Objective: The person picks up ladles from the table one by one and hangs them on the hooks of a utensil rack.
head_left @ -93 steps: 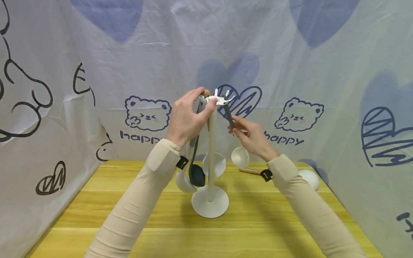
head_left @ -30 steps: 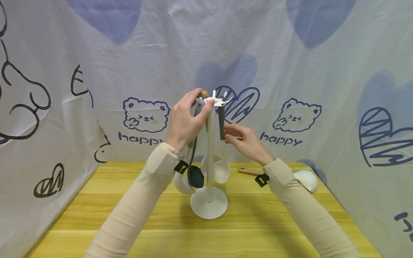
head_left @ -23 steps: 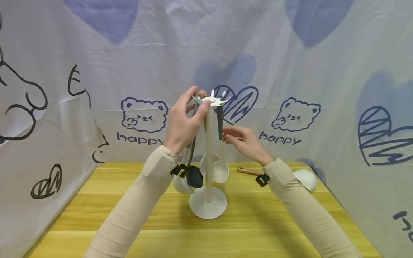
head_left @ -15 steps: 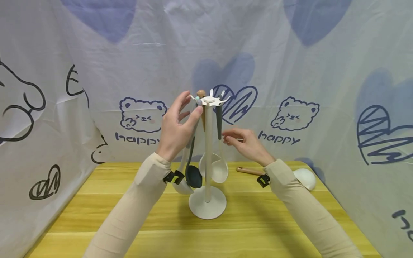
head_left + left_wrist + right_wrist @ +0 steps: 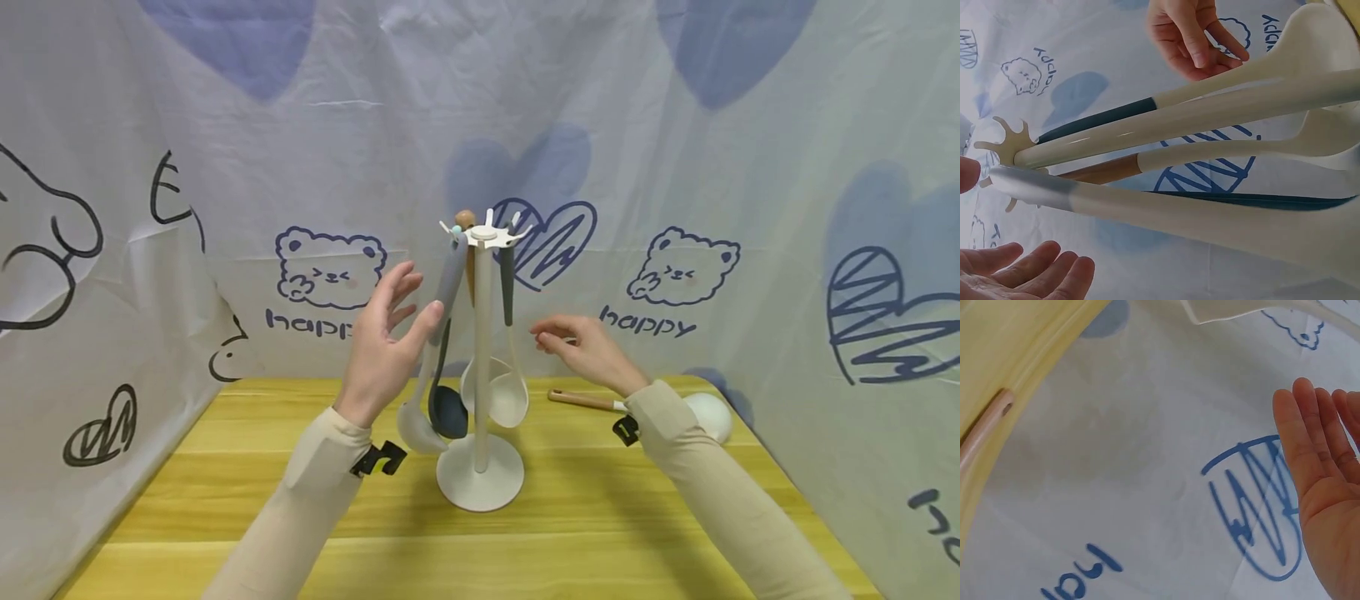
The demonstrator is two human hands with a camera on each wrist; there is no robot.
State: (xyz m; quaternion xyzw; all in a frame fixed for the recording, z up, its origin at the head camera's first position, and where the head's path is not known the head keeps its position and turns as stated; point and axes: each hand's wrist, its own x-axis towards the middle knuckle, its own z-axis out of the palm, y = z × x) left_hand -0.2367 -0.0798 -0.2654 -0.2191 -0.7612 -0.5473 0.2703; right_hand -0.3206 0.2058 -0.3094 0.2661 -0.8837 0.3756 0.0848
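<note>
A white utensil stand with a hooked top stands upright on the table. From its right side hangs a white ladle with a dark grey handle. On the left hang a white ladle with a grey-blue handle, a dark ladle and a white ladle with a wooden handle. My left hand is beside the grey-blue handle, fingers spread and holding nothing. My right hand is off to the right of the dark grey handle, its fingers loosely bent and nothing in them.
Behind my right wrist, another white ladle with a wooden handle lies on the table. A printed fabric sheet encloses the back and both sides.
The dark-grey-handled ladle swung from tilted to hanging straight as my right hand let go and drew right. My left hand left the stand's top and moved down and left.
</note>
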